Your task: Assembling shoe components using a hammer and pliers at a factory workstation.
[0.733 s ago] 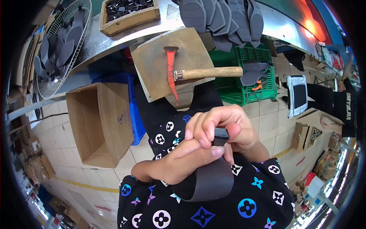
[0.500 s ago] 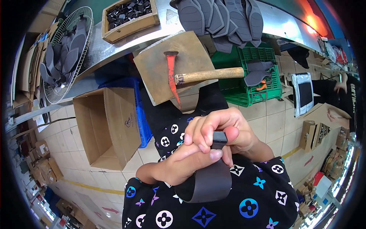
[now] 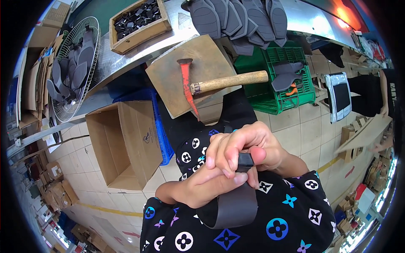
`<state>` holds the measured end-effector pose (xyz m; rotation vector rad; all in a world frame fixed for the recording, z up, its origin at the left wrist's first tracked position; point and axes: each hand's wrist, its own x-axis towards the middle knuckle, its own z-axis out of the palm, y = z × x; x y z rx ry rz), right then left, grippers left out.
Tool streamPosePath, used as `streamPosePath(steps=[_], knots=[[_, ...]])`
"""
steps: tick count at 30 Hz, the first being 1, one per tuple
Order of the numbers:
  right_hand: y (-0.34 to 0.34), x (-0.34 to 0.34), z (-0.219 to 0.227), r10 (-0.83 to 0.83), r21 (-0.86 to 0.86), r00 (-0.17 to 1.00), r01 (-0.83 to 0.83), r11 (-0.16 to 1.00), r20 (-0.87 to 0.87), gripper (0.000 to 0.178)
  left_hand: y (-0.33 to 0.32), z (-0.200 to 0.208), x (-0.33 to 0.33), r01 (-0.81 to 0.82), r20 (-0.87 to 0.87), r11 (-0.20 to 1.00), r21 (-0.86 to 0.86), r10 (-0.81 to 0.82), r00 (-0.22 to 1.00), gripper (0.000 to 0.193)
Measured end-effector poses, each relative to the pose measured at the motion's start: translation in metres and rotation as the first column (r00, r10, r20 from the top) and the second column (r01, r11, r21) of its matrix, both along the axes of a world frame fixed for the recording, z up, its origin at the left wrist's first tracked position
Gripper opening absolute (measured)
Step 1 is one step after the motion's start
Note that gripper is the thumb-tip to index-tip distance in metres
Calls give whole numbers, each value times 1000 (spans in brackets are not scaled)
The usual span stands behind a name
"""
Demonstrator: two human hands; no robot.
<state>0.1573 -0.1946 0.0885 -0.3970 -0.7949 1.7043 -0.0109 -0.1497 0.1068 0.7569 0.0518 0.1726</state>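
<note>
A dark grey rubber strap, bent into a loop, is in both my hands in front of my chest. A small black cap-like piece sits at its upper end. My left hand is closed around the strap, the thumb lying along it just below the black piece. Wrapped over the top from the other side, my right hand pinches the black piece, its thumb pressed against the piece's end. Part of the strap is hidden behind my fingers.
A hammer with a red head lies on a brown board beyond my hands. Around it are a wooden box of black pieces, grey rubber pieces, a green crate, a carton and a wire basket. At right, another person handles cardboard.
My view has shifted slightly. My hands keep their grip, and the black piece has tilted a little and shows more of its face. The other person's cardboard has moved and tilted.
</note>
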Motion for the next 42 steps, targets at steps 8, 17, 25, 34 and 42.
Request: streamPosePath(steps=[8, 17, 25, 34, 42], knots=[[-1, 6, -7, -9, -137, 992, 27, 990, 128, 69, 1, 13, -3, -111, -211, 970, -216, 64, 975, 30], [2, 17, 4, -1, -173, 947, 60, 983, 321, 73, 2, 15, 1, -191, -278, 981, -18, 179, 944, 28], [7, 14, -16, 89, -139, 986, -70, 988, 138, 57, 6, 15, 0, -161, -239, 986, -47, 146, 960, 29], [13, 22, 2, -173, 160, 823, 101, 982, 542, 37, 3, 4, 1, -180, -239, 981, 72, 192, 952, 36], [54, 42, -18, -56, 191, 707, -112, 975, 705, 60, 17, -9, -8, -275, -288, 961, -38, 253, 923, 31]])
